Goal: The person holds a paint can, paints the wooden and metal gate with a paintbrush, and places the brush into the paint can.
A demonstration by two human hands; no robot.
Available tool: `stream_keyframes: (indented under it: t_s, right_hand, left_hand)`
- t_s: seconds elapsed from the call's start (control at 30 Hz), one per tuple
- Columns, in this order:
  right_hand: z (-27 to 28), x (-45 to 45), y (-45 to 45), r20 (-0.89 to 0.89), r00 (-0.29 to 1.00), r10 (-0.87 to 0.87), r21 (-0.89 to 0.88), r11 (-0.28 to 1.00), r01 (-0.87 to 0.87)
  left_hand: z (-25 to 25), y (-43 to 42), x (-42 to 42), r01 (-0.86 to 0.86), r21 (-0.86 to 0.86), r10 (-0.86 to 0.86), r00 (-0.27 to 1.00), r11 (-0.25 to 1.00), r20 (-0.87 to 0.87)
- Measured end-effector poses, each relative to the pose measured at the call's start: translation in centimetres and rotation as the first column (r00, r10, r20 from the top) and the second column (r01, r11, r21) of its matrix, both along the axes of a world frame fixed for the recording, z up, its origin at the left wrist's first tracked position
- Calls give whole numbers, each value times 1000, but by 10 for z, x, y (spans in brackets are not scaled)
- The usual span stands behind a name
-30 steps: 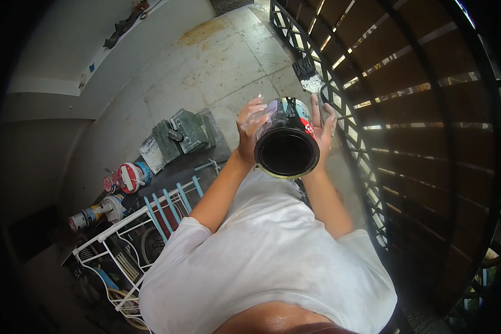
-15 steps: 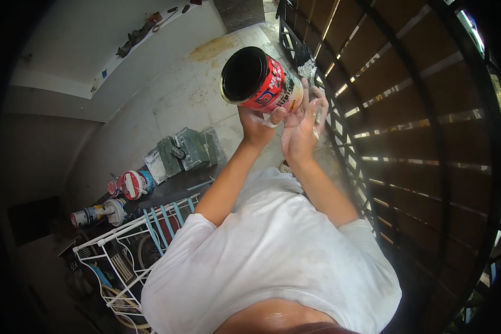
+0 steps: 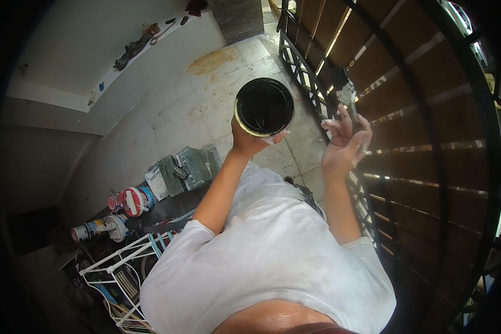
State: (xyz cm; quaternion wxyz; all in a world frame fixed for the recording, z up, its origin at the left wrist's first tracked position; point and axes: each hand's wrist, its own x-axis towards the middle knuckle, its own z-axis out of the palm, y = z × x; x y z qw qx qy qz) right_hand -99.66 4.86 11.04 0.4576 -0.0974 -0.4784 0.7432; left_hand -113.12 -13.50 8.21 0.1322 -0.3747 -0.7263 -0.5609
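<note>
My left hand is wrapped around a paint can, its round opening turned up toward me. Dark, glossy black shows inside; the label is out of sight. Off to the right, my right hand holds a paintbrush by its handle, bristles pointing up and away from me. The bristles are black, and pale, flaky paint crusts the part below them. Whitish smears mark the fingers of both hands. The brush is apart from the can, in front of the slatted gate.
A dark metal frame edges the gate on my right. Paint-stained tiled floor lies ahead. At left are green boxes, several paint tubs and a white wire rack. Small items lie on a ledge.
The can has gone from tilted, with its red label showing, to opening toward me, and has moved slightly down. My right hand has moved right, away from the can, with the brush.
</note>
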Motion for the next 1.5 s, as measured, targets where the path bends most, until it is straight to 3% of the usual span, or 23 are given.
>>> stream_keyframes:
  t_s: [0.03, 0.1, 0.13, 0.23, 0.3, 0.4, 0.53, 0.57, 0.8, 0.9, 1.03, 1.07, 1.2, 1.37, 1.4, 1.5]
  right_hand:
    - [7, -1, 3, 3, 998, -55, 66, 996, 55]
    - [18, 12, 2, -19, 1000, 15, 40, 999, -14]
    - [25, 14, -2, -115, 991, 69, 77, 995, -61]
    - [13, 7, -11, -294, 956, 15, 195, 980, 45]
    - [20, -6, -24, -323, 945, 42, 351, 933, 79]
    - [57, -56, -45, -154, 985, 80, 668, 743, 44]
    - [82, -110, -80, 89, 995, -51, 865, 499, -52]
    - [87, -116, -82, 177, 979, -100, 917, 378, -127]
    - [104, -163, -118, 555, 775, -303, 809, 413, -418]
    - [97, -184, -119, 547, 773, -322, 821, 388, -419]
    - [95, -208, -115, 602, 685, -411, 798, 272, -538]
    - [97, -214, -112, 674, 624, -396, 735, 273, -621]
    - [107, -222, -109, 691, 585, -425, 710, 243, -661]
    - [101, -201, -102, 544, 677, -496, 839, 297, -456]
    - [103, -196, -102, 512, 694, -506, 858, 321, -400]
    - [81, -189, -100, 430, 778, -459, 847, 503, -171]
  left_hand:
    - [-1, -4, -12, 0, -72, -4, 999, 997, -51]
    - [-37, -11, -47, 12, -69, -15, 999, 998, -49]
    - [-36, -14, -60, 33, -70, -41, 993, 997, -112]
    - [-27, -19, -97, 78, -36, -84, 972, 996, -222]
    - [-25, -21, -122, 97, -6, -95, 961, 995, -261]
    - [-31, -26, -153, 174, 20, -162, 946, 984, -281]
    - [-34, -36, -185, 214, 46, -194, 942, 976, -273]
    - [-33, -38, -189, 234, 70, -210, 945, 970, -251]
    - [-37, -49, -216, 285, 24, -274, 939, 958, -207]
    - [-35, -48, -225, 299, 12, -287, 926, 954, -247]
    - [-34, -43, -232, 330, 29, -309, 907, 944, -286]
    - [-35, -44, -231, 339, 39, -316, 908, 940, -275]
    - [-36, -41, -230, 358, 51, -334, 907, 932, -257]
    - [-52, -27, -235, 348, 48, -335, 926, 936, -173]
    - [-55, -24, -234, 373, 80, -367, 927, 924, -83]
    - [-62, -13, -240, 386, 46, -382, 921, 921, -78]
